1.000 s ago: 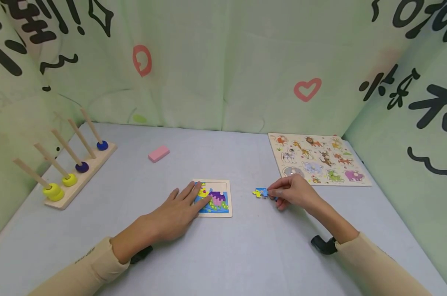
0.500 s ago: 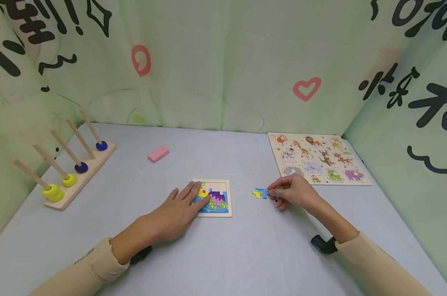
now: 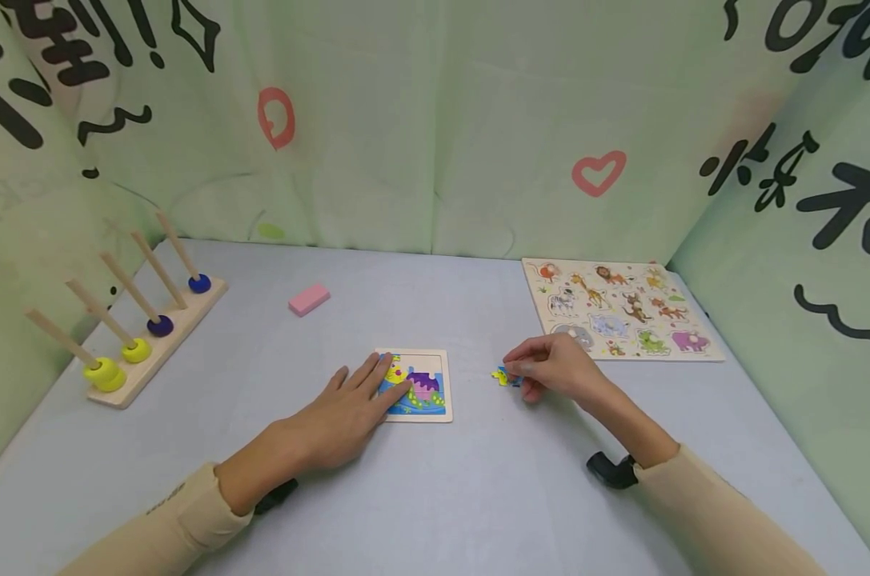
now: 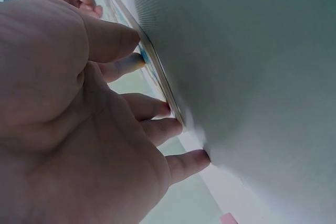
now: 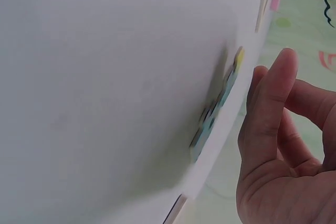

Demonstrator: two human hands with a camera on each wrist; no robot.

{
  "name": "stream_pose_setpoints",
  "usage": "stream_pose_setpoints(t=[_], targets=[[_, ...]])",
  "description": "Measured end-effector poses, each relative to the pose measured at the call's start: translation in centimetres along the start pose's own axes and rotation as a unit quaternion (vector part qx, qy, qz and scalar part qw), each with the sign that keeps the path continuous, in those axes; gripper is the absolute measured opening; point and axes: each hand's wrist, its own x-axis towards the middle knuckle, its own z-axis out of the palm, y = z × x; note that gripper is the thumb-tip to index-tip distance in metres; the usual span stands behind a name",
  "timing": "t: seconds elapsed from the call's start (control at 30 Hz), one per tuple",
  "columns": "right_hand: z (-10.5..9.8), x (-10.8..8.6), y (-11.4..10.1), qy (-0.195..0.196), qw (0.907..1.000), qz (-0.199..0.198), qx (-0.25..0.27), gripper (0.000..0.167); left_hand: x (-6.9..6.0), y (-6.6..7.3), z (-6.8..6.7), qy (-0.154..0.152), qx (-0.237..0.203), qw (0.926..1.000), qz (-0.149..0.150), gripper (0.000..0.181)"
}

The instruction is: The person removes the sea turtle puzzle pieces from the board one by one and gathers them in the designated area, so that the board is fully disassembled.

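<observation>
My left hand lies with fingers spread over the left side of a small square wooden jigsaw puzzle, which shows a purple and pink picture. In the left wrist view, its fingertips touch the board's edge and the table. My right hand hovers over a joined strip of blue and yellow jigsaw pieces, partly covering it. From the right wrist view, the strip lies on the table, apart from the bent fingers and thumb, which hold nothing visible.
A wooden animal puzzle board lies at the back right. On the left stands a peg rack with yellow and blue rings. A pink block rests behind the left hand. Printed curtains enclose the table's back and sides.
My right hand has shifted a little left, from the right end of the jigsaw pieces to above them. The pieces stay about where they were. My left hand has not moved.
</observation>
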Motion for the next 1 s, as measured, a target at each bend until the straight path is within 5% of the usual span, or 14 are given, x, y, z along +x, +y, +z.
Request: stream_pose_setpoints(t=[1.0], targets=[[9.2, 4.7, -6.5, -0.071, 0.995, -0.07, -0.01, 0.015, -0.5, -0.2, 0.1, -0.003, -0.045, 0.9985, -0.031, 0.056]])
